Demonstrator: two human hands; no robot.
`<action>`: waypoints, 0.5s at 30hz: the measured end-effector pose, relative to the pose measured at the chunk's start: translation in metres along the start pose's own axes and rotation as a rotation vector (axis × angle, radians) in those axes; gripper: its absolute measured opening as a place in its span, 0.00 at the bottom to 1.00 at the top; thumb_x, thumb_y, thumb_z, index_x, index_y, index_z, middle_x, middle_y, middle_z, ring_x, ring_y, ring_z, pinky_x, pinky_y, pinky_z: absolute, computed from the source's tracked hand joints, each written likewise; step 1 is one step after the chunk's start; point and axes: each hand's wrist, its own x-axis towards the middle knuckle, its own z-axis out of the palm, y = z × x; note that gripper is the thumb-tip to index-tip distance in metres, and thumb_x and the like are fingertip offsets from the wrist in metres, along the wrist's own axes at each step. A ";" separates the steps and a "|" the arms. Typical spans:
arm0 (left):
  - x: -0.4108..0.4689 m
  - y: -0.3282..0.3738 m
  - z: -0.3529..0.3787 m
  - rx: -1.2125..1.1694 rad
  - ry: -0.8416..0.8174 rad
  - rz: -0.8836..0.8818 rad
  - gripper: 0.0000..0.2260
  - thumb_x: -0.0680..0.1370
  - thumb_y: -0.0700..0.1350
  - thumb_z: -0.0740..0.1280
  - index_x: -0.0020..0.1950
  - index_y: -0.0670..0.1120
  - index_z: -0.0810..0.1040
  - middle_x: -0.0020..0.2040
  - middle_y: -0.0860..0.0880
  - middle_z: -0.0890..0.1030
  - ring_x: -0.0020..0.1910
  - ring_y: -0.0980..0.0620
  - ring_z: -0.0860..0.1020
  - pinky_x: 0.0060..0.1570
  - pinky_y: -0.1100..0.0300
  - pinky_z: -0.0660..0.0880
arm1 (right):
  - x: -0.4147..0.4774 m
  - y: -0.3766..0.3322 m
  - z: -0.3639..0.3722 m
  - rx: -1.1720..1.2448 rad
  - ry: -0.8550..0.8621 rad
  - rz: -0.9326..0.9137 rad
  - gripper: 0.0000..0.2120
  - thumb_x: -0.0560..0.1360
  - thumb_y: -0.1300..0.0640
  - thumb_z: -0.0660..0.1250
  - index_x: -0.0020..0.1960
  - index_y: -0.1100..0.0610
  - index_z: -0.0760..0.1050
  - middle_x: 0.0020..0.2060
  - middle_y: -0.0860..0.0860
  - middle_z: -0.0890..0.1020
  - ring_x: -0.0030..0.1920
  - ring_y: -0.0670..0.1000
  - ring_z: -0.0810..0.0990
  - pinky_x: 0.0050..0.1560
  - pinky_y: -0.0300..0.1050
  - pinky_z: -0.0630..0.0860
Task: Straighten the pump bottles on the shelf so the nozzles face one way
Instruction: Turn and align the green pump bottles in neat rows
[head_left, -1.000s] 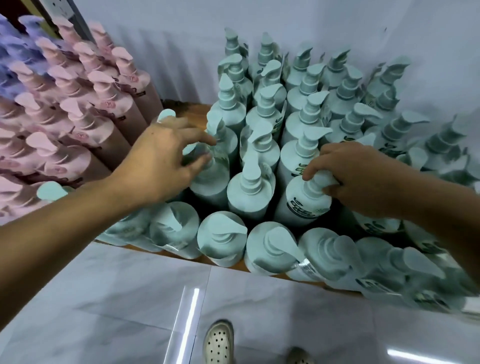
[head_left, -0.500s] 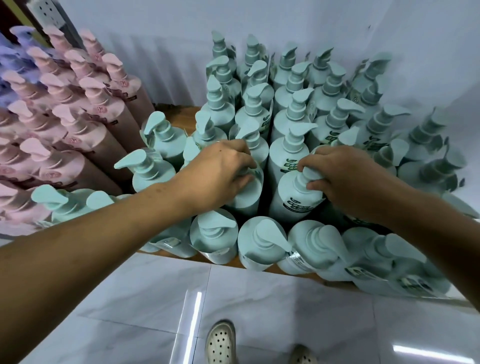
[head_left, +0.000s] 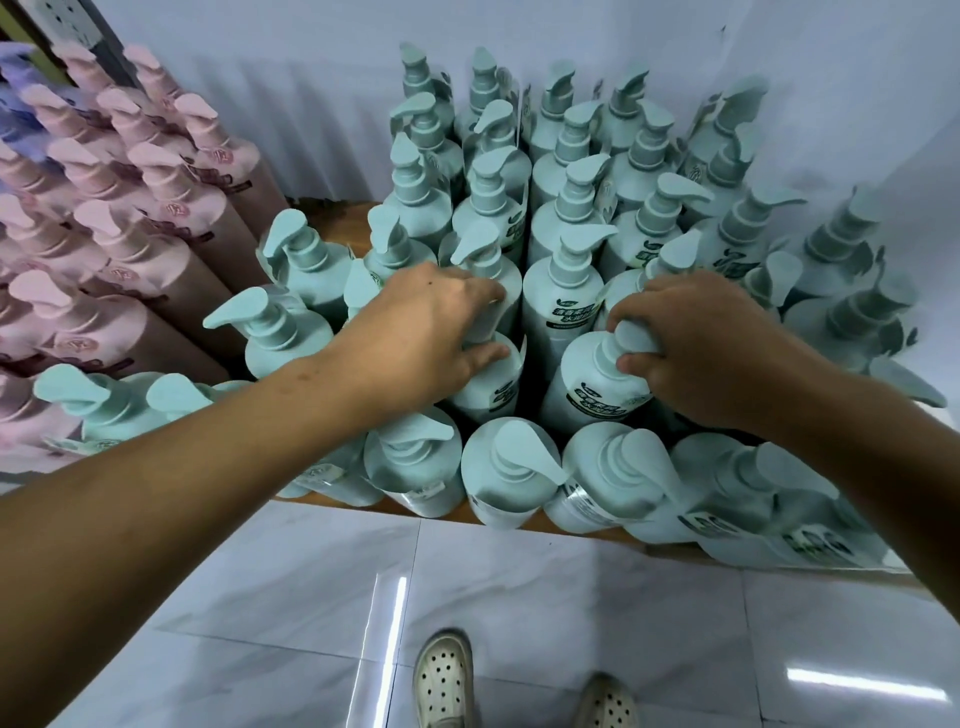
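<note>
Several rows of mint-green pump bottles (head_left: 566, 291) crowd a wooden shelf (head_left: 343, 218), their nozzles pointing in mixed directions. My left hand (head_left: 421, 332) is wrapped over the pump head of one green bottle (head_left: 493, 384) in the second row from the front; its nozzle is hidden under my fingers. My right hand (head_left: 696, 343) grips the pump head of the neighbouring green bottle (head_left: 592, 384), thumb below the nozzle. Front-row bottles (head_left: 509, 478) stand just below both hands, nozzles angled right and toward me.
Pink pump bottles (head_left: 150, 249) fill the shelf's left side, with purple ones (head_left: 15, 119) behind them. A pale wall closes the back and right. Below the shelf edge lie glossy marble floor tiles (head_left: 311, 597) and my two white perforated shoes (head_left: 447, 680).
My left hand moved right from a left-side bottle onto the bottle next to the one my right hand holds. The right hand stays on its pump head.
</note>
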 end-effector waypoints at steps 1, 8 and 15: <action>0.000 0.002 0.000 0.023 -0.007 -0.005 0.16 0.75 0.53 0.69 0.56 0.43 0.78 0.45 0.46 0.80 0.45 0.45 0.77 0.46 0.54 0.73 | -0.001 0.001 0.000 0.000 -0.006 0.014 0.12 0.73 0.51 0.70 0.55 0.51 0.78 0.46 0.50 0.77 0.49 0.52 0.74 0.50 0.45 0.69; 0.003 0.014 -0.003 -0.136 -0.034 0.046 0.12 0.75 0.43 0.71 0.58 0.46 0.80 0.49 0.50 0.83 0.49 0.50 0.80 0.51 0.56 0.75 | -0.004 0.001 -0.001 -0.022 0.012 0.025 0.10 0.71 0.50 0.70 0.51 0.51 0.80 0.40 0.48 0.75 0.43 0.50 0.71 0.44 0.42 0.64; 0.012 0.017 0.000 -0.158 -0.082 0.192 0.13 0.74 0.42 0.71 0.59 0.45 0.81 0.50 0.50 0.83 0.49 0.52 0.79 0.50 0.62 0.73 | -0.005 0.000 0.002 0.010 -0.021 0.053 0.12 0.73 0.51 0.69 0.55 0.52 0.79 0.43 0.48 0.72 0.47 0.52 0.73 0.48 0.43 0.67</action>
